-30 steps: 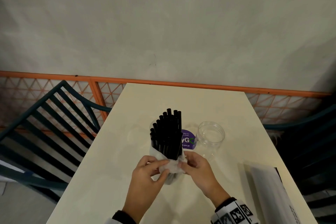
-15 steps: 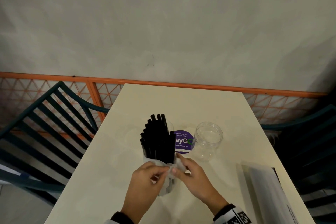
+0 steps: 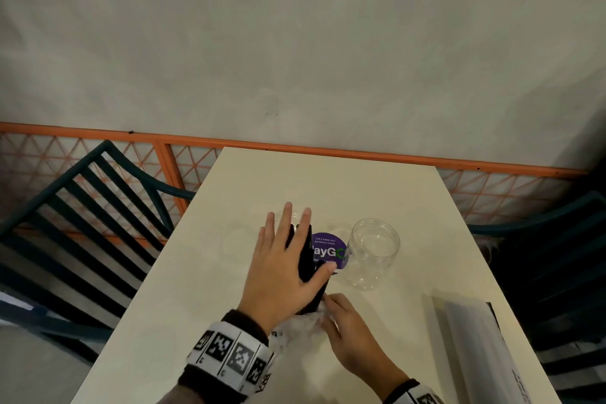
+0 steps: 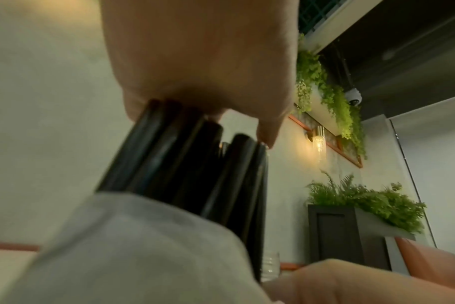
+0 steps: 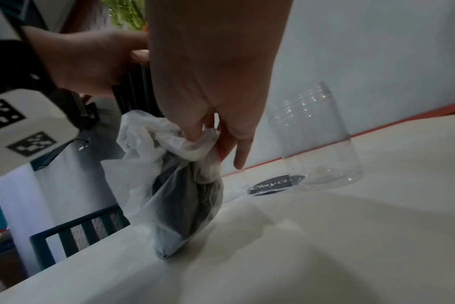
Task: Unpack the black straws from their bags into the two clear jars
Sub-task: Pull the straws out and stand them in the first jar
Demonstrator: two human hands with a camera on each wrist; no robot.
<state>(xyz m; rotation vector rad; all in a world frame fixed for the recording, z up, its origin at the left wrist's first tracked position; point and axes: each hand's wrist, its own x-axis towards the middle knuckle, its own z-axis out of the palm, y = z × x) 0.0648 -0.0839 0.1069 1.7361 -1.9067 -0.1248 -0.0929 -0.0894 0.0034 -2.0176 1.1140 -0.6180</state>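
On the left, our left hand (image 3: 283, 269) lies flat over the upper ends of the black straws (image 3: 306, 259), fingers straight and spread, palm on the tips; the left wrist view shows the palm (image 4: 200, 61) pressing on the straw ends (image 4: 185, 156) with nothing curled round them. The bundle stands nearly upright on the table (image 3: 328, 180), its long axis running from the palm above down into the bag (image 5: 169, 185) below, leaning a little away from us.

Just right of it, our right hand (image 3: 347, 328) pinches the bunched mouth of the bag (image 3: 301, 325) low on the bundle, fingers (image 5: 195, 131) clenched on the crumpled film while one finger points free toward the table.

So the straws sit between our hands, left above, right below. We judge that the coming move turns on this axis: the bag must slide down along the straws while the palm keeps them from rising.

Further right, past the purple sticker (image 3: 328, 248), stands the empty clear jar (image 3: 373, 256), nearer our right hand. A second jar seems to stand behind the bundle, but we cannot tell clearly. A further pack (image 3: 475, 344) lies at the table's right edge.
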